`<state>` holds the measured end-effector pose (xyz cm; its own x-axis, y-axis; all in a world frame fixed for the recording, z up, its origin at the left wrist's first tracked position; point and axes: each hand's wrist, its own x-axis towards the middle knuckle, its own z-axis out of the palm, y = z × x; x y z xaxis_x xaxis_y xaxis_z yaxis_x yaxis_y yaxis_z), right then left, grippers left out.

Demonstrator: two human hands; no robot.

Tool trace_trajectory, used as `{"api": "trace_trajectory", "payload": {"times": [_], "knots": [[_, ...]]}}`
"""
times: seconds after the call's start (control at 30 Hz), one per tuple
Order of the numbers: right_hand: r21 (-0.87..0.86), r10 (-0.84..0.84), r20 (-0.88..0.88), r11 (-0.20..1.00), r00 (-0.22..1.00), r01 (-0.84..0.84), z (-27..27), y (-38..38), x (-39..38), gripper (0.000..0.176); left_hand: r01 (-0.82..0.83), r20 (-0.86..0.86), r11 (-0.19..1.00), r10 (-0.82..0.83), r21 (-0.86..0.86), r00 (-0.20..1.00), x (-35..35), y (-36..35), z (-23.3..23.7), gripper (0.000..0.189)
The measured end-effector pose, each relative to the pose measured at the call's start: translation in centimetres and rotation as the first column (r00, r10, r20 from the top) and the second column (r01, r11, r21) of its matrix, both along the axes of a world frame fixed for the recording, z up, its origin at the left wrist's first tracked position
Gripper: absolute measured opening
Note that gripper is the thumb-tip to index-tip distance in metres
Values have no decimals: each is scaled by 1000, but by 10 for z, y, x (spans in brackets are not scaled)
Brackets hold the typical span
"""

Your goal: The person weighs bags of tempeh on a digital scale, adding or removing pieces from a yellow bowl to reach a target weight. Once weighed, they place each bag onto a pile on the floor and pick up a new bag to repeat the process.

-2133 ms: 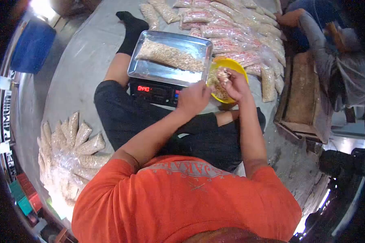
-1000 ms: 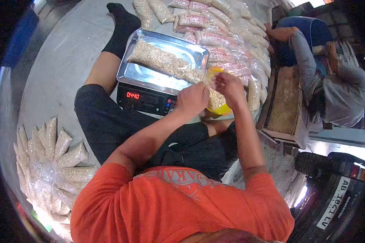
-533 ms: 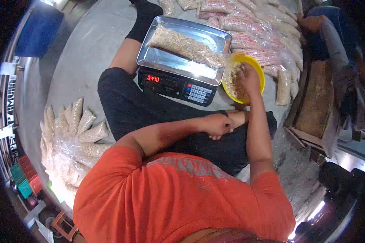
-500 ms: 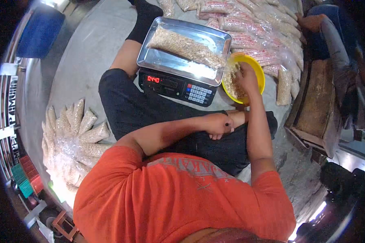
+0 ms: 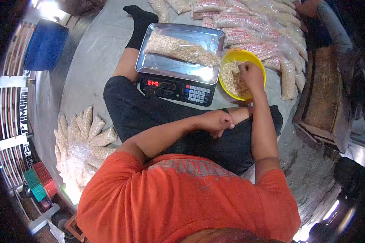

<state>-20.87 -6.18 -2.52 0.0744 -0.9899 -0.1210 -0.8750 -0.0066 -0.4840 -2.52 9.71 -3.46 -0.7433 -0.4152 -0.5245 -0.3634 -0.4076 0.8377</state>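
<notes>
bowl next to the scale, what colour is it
Yellow; the bowl shows best in the head view, with the right hand reaching into it.

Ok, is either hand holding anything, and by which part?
Left hand: nothing visible. Right hand, in the yellow bowl: can't tell whether it grips any pale pieces.

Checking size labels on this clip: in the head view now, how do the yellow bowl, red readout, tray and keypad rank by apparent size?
Largest to smallest:
1. Tray
2. Yellow bowl
3. Keypad
4. Red readout
</notes>
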Motion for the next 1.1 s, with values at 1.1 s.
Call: {"api": "trace_trajectory", "payload": {"times": [1.1], "knots": [[481,-444,745,875,497,61,-64,1,-22,27,-58,58,994,64,-88,996,-1,10,8,28]]}}
